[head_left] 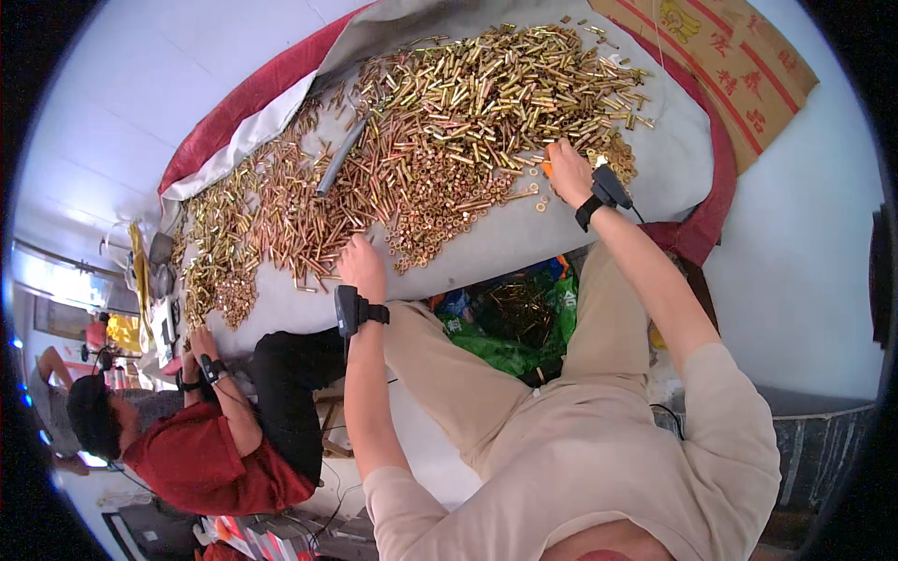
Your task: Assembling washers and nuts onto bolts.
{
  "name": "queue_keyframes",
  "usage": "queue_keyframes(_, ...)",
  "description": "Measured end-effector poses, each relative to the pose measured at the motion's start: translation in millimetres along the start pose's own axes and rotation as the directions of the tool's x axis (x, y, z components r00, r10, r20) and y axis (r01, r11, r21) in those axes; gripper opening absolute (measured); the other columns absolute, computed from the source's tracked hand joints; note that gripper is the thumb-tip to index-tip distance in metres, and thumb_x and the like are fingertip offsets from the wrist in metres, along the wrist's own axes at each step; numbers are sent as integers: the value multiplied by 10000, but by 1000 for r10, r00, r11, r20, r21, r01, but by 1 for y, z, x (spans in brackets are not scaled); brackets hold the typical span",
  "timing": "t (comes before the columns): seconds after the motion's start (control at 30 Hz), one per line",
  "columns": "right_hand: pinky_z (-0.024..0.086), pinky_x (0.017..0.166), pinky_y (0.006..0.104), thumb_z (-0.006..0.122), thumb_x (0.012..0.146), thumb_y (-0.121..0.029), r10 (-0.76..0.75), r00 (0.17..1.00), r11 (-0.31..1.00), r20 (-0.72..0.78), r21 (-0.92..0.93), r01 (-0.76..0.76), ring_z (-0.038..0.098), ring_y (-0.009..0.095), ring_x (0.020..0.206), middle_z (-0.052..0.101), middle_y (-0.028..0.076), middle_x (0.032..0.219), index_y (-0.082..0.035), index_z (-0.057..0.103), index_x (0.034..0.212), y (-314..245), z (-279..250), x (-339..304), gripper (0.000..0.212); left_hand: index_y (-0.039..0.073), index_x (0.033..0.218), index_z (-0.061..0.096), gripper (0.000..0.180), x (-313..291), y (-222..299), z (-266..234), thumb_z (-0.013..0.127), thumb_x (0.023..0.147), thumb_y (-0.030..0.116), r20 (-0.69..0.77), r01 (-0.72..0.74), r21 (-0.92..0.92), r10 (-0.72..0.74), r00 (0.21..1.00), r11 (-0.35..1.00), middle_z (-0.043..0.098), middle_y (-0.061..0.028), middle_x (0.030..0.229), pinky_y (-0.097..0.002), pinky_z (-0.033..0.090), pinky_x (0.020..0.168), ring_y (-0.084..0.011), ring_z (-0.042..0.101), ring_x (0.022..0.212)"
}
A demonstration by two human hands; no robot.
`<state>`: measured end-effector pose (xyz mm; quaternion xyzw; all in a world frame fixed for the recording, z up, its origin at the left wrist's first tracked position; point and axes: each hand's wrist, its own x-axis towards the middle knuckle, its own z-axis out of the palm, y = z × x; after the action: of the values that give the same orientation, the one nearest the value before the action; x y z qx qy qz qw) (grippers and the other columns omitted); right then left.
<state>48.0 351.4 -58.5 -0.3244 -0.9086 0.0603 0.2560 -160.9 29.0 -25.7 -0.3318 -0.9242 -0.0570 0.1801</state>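
A mass of gold-coloured metal sleeves (505, 84) and copper-toned bolts (309, 210) covers the grey cloth on the table. My left hand (363, 266) rests at the near edge of the bolts, its fingers curled together; what they pinch, if anything, is hidden. Farther right, my right hand (569, 175) is closed around a small orange object (547, 168), mostly hidden by the fingers. It is beside a heap of washers (617, 154), with a few loose washers (542, 205) nearer me. Between my hands lies a pile of nuts (430, 220).
A grey tube (342, 154) lies across the bolts. Between my knees is a green bag (552, 327) with metal pieces inside. At left a co-worker in a red shirt (224, 463) has their hands at the table edge. Flattened cardboard (739, 75) lies at the far right.
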Motion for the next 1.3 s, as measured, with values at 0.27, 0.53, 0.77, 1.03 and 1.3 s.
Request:
queue_keyframes(0.27,451,603,354,601,792,-106,39,994,908,105,411,-79,576,290,751,568,139,863,-25,503,908,-31,-40,-28,172,16,950,499,134,-61,97,-70,516,871,123,382,382,-919,-14,924,95,532,-34,650,-216,390,417,-86,504,537)
queue_keyframes(0.53,435,622,227,554,865,-87,-165,913,183,374,921,-344,524,76,722,572,21,834,-22,510,995,-75,-101,-124,152,33,915,498,92,-119,159,-102,486,904,124,405,402,-876,45,913,-267,448,21,637,-177,295,385,-26,381,489)
queue_keyframes(0.77,441,640,220,563,856,-72,-139,916,227,377,912,-341,527,78,719,586,34,878,-23,512,1012,-72,-103,-138,171,37,928,504,85,-129,162,-94,496,899,117,343,340,-927,7,939,-161,446,37,651,-159,291,428,-9,383,528)
queue_keyframes(1.03,452,704,230,575,850,-73,-208,935,237,288,942,-237,550,86,830,590,27,937,-22,542,1032,-71,-106,-138,192,6,938,501,80,-128,149,-92,492,888,68,399,407,-911,105,911,-72,478,15,717,-189,342,545,-39,409,618)
queue_keyframes(1.3,447,706,229,546,865,-59,-142,888,87,437,899,-428,550,95,821,586,27,934,-25,541,1018,-83,-115,-137,157,45,1000,495,123,-125,150,-85,488,900,115,397,418,-882,134,908,-219,461,34,679,-160,282,434,-9,364,527)
